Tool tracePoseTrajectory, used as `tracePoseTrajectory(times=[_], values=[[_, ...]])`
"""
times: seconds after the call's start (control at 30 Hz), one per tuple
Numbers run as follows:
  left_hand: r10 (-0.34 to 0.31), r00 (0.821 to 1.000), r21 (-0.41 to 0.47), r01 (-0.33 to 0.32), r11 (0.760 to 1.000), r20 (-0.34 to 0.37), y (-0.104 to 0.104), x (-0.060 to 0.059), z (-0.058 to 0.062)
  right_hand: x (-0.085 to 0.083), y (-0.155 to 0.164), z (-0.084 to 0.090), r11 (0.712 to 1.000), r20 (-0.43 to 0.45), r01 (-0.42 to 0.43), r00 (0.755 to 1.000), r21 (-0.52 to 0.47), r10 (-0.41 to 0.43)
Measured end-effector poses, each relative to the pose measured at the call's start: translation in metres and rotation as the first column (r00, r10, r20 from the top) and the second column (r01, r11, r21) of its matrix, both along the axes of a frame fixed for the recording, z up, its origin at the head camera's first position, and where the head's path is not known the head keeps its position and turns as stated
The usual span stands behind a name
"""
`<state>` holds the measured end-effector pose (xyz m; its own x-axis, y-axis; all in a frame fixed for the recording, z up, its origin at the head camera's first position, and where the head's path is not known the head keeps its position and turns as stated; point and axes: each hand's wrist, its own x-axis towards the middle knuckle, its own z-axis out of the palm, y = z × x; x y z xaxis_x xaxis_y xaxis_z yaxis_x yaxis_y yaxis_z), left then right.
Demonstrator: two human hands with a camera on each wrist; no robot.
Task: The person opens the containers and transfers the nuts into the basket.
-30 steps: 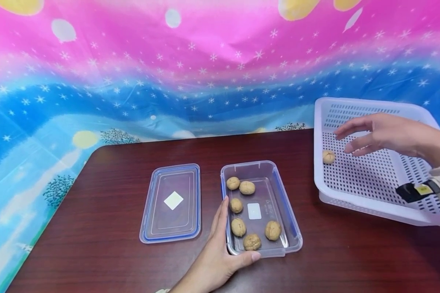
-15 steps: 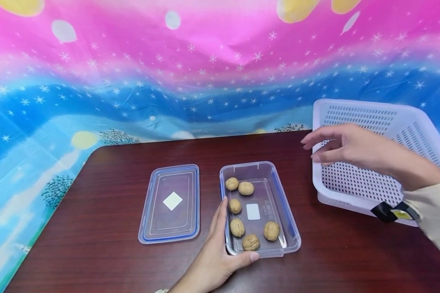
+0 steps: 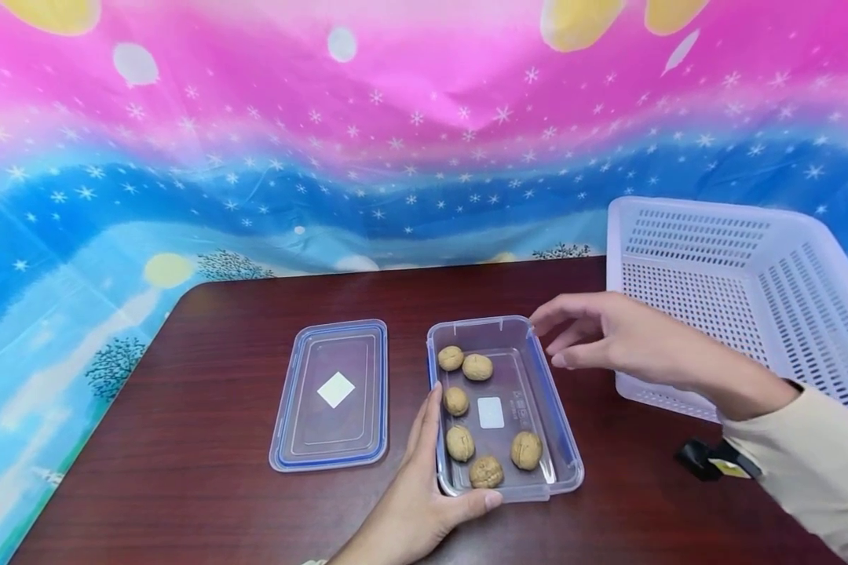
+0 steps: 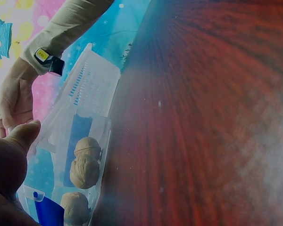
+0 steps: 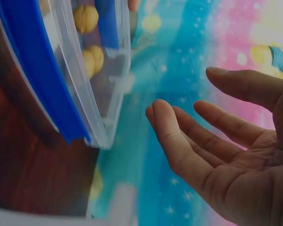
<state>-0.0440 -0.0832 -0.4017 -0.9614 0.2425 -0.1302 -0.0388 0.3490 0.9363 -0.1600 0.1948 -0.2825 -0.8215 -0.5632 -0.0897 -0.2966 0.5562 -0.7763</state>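
Observation:
A clear plastic food container (image 3: pixel 562 439) stands uncovered on the table, with several walnuts (image 3: pixel 526 450) inside. My left hand (image 3: pixel 417 502) grips its near left corner, fingers along the left wall and thumb at the front rim. My right hand (image 3: pixel 608 333) is just beyond the container's far right corner, between it and the white basket (image 3: pixel 692 290). In the right wrist view the right hand's fingers (image 5: pixel 167 127) are loosely bent and spread, with nothing held. A walnut (image 4: pixel 85 172) shows through the container wall in the left wrist view.
The container's clear lid (image 3: pixel 335 428), edged in blue, lies flat to the left. Behind the dark red table (image 3: pixel 205 471) hangs a colourful patterned cloth (image 3: pixel 396 141). A black strap device (image 3: pixel 714 459) is on the right wrist.
My right hand has moved left and toward me, from over the basket to beside the container. The basket's walnut is no longer visible. My left hand and the container stay in place.

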Motion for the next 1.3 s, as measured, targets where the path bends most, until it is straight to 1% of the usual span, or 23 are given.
tracePoseTrajectory(times=[0.23, 0.37, 0.5, 0.6, 0.83, 1.07, 1.3], values=[[-0.006, 1.0, -0.001, 0.006, 1.0, 0.009, 0.0, 0.0, 0.0, 0.007, -0.017, -0.016, 0.993, 0.052, -0.079, 0.995, -0.092, 0.084], [-0.011, 1.0, -0.008, 0.011, 1.0, 0.012, -0.001, -0.001, 0.001, 0.009, -0.028, -0.025, 0.985, 0.074, -0.122, 0.989, -0.126, 0.131], [-0.017, 1.0, -0.01, 0.017, 1.0, 0.011, -0.001, -0.001, 0.0, 0.012, -0.041, -0.033, 0.977, 0.125, -0.147, 0.978, -0.156, 0.167], [-0.02, 1.0, -0.012, 0.021, 1.0, 0.012, -0.001, -0.002, 0.0, 0.014, -0.049, -0.04, 0.973, 0.174, -0.144, 0.969, -0.181, 0.176], [-0.023, 1.0, -0.02, 0.023, 1.0, -0.002, -0.002, -0.002, -0.001, 0.017, -0.063, -0.053, 0.975, 0.25, -0.136, 0.952, -0.175, 0.178], [-0.021, 1.0, -0.025, 0.021, 0.999, -0.022, -0.001, -0.002, -0.002, 0.016, -0.072, -0.062, 0.967, 0.272, -0.181, 0.935, -0.182, 0.226], [-0.024, 1.0, -0.031, 0.024, 0.999, -0.016, -0.002, -0.002, -0.002, 0.016, -0.078, -0.069, 0.969, 0.277, -0.203, 0.932, -0.143, 0.235]])
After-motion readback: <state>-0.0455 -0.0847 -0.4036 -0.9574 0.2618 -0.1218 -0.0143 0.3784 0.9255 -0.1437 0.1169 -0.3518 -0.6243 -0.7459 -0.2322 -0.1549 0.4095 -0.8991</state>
